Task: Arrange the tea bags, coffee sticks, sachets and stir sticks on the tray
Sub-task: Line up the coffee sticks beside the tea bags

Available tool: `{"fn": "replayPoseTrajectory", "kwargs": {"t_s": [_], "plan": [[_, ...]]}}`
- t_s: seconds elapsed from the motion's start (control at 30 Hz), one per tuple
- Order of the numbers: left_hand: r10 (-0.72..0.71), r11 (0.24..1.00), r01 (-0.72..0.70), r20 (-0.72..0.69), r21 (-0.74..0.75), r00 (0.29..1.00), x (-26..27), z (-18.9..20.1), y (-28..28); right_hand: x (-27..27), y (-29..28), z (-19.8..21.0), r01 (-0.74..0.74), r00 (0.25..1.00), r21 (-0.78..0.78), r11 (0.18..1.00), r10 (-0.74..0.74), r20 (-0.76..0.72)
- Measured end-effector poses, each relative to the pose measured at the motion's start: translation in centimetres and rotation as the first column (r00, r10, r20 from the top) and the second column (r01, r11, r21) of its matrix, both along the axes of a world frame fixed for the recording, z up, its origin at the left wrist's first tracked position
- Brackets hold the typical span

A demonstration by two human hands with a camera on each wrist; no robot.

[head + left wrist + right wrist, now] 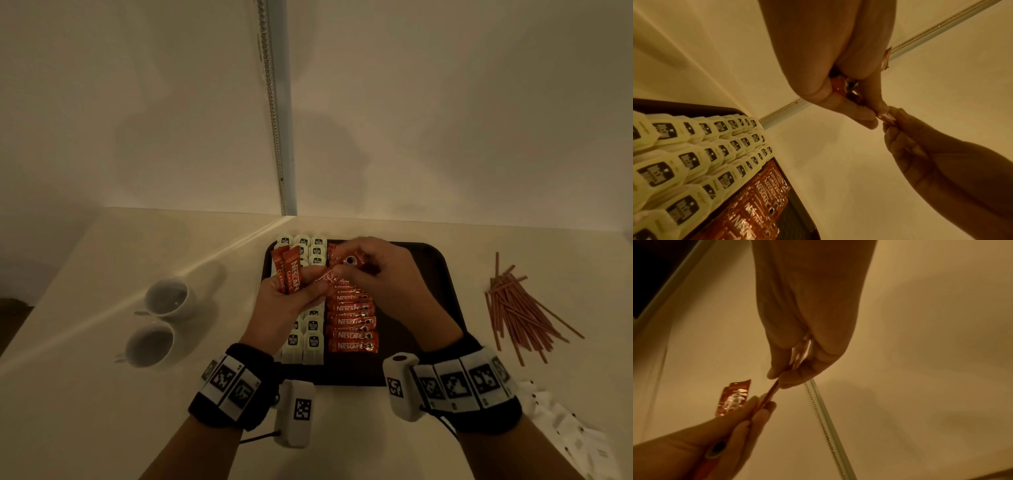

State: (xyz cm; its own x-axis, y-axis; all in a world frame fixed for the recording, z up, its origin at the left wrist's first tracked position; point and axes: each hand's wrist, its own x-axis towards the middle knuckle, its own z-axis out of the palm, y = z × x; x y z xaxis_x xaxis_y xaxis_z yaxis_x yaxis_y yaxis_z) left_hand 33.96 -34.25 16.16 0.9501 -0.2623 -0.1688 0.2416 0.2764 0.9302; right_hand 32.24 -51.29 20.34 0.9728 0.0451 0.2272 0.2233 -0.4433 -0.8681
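Note:
A dark tray (428, 274) holds rows of white tea bags (313, 339) on its left and a column of orange coffee sticks (352, 322) beside them. Above the tray my left hand (308, 287) grips a small bunch of coffee sticks (289, 270), which stand upright. My right hand (346, 270) pinches one coffee stick (349, 261) whose other end is still between the left fingers. In the right wrist view that stick (773, 390) spans the two hands. The left wrist view shows the tea bags (688, 159) and the coffee sticks (760, 194) below.
Loose red stir sticks (517, 308) lie in a pile on the counter right of the tray. White dotted packets (565, 428) lie at the near right. Two white cups (168, 298) (150, 342) stand left of the tray. Walls close off the back.

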Motion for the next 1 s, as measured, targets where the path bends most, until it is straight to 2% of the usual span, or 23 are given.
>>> {"fn": "replayPoseTrajectory", "kwargs": {"t_s": [0.07, 0.17, 0.3, 0.37, 0.47, 0.57, 0.63, 0.77, 0.9, 1.0], "plan": [[0.036, 0.999, -0.036, 0.017, 0.015, 0.999, 0.2, 0.3, 0.3, -0.2, -0.4, -0.1, 0.009, 0.999, 0.058, 0.998, -0.006, -0.049], [0.049, 0.995, -0.055, 0.073, 0.084, 0.996, 0.6, 0.8, 0.8, -0.3, -1.1, -1.2, 0.014, 0.991, 0.019, 1.0, -0.011, -0.135], [0.052, 0.993, -0.062, 0.102, 0.098, 0.993, 1.0, 1.3, 0.9, -0.5, -1.4, -2.2, 0.051, 0.972, 0.212, 0.976, 0.0, -0.236], [0.031, 0.993, -0.042, 0.1, 0.109, 0.994, 1.0, 1.3, 0.9, -0.7, -1.3, -2.2, 0.038, 0.972, 0.219, 0.975, 0.015, -0.234], [0.024, 0.993, -0.033, 0.073, 0.118, 0.997, 0.8, 0.9, 1.0, -0.8, -1.4, -2.4, 0.017, 0.975, 0.207, 0.978, 0.029, -0.22], [0.024, 0.994, -0.024, 0.005, 0.105, 1.0, 0.5, 0.5, 1.2, -0.9, -1.9, -2.5, 0.006, 0.98, 0.129, 0.992, 0.02, -0.199], [0.027, 0.985, -0.026, -0.003, 0.17, 1.0, 0.3, 0.1, 1.5, -1.1, -2.6, -2.8, 0.011, 0.977, 0.081, 0.997, 0.007, -0.213], [0.092, 0.945, -0.093, 0.018, 0.313, 0.996, 0.0, -1.1, 2.8, -2.0, -4.4, -5.0, 0.094, 0.946, -0.074, 0.993, -0.112, -0.304], [0.112, 0.962, -0.093, -0.06, 0.256, 0.992, -0.3, -1.6, 4.0, -4.3, -5.6, -9.4, 0.096, 0.881, -0.154, 0.983, -0.156, -0.446], [0.097, 0.972, -0.066, -0.127, 0.226, 0.987, -0.5, -1.6, 4.4, -5.7, -5.6, -12.3, 0.093, 0.83, -0.104, 0.99, -0.135, -0.541]]}}
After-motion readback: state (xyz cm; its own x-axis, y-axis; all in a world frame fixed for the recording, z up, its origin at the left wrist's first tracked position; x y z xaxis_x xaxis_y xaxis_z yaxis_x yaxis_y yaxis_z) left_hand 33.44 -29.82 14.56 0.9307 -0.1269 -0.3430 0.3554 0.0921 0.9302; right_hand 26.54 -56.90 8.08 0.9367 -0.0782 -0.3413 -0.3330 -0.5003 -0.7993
